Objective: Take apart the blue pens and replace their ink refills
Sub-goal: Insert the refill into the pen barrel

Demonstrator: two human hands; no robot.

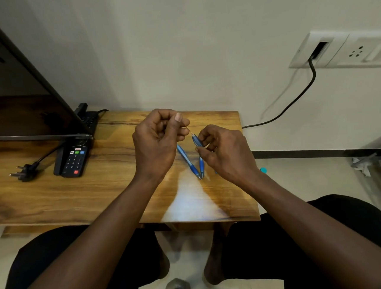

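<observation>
Left hand (pixel 157 142) is raised above the middle of the brown wooden table (pixel 121 194), fingers curled, thumb and forefinger pinching the upper end of a thin dark ink refill (pixel 189 131). The refill slants down to the right into the top of a blue plastic pen barrel (pixel 197 141). Right hand (pixel 223 151) pinches that barrel between thumb and fingertips, other fingers curled, above the table's right half.

A second blue plastic pen (pixel 188 161) lies on the table under the hands, slanting toward the near edge. Its tip meets the tip of another blue pen section (pixel 201 167) that runs down from under the right fingers, forming a V. Cannot tell if that section is part of the held barrel or a separate pen.

A black TV remote with coloured buttons (pixel 73 161) lies toward the far edge, left of the hands. A black three-pin plug (pixel 25 172) is further left. A dark flat screen (pixel 23 88) stands at the far left corner. A white wall socket panel (pixel 347 49) has a black cable (pixel 294 101) hanging from it.
</observation>
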